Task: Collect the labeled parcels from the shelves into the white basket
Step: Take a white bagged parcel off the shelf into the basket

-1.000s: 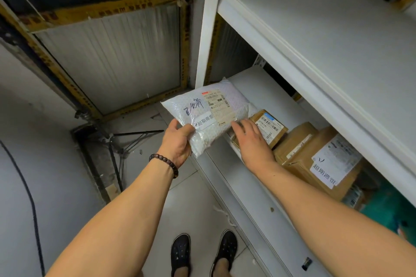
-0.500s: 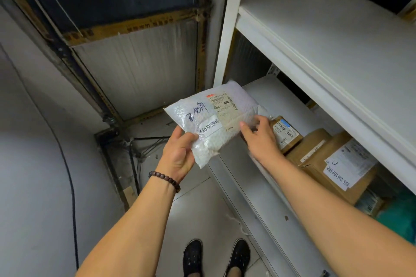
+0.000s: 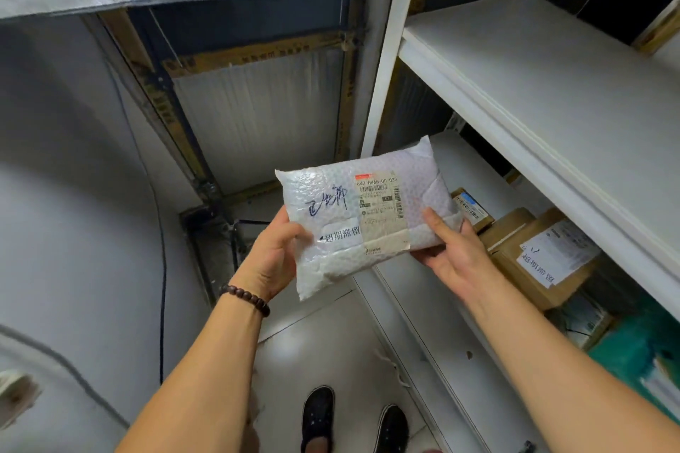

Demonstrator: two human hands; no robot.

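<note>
Head view: bubble-wrap parcel (image 3: pixel 368 217), label up, now lifted off the lower shelf (image 3: pixel 423 305), held just off its front edge. Left hand (image 3: pixel 272 257) grips its left end; right hand (image 3: pixel 452 254) has joined, holding the right end. White basket unseen; carry likely next.

— Which colours are seen on the parcel (image 3: pixel 353 228)?
— A white wrap with a fine bubbled pattern is seen. A cream label (image 3: pixel 381 211) is stuck on it, printed with black barcodes and topped by a red strip. Blue handwriting and black characters are marked beside it.
— And the shelves (image 3: pixel 533 66)?
— White is shown throughout. Brown boxes (image 3: pixel 507 261) with white labels are noted, a small box (image 3: pixel 478 219) with a blue patch, and a teal package (image 3: pixel 640 346).
— Anything else?
— Dark brown beads are seen on the bracelet (image 3: pixel 245 300), and black on the shoes (image 3: pixel 318 416).
</note>
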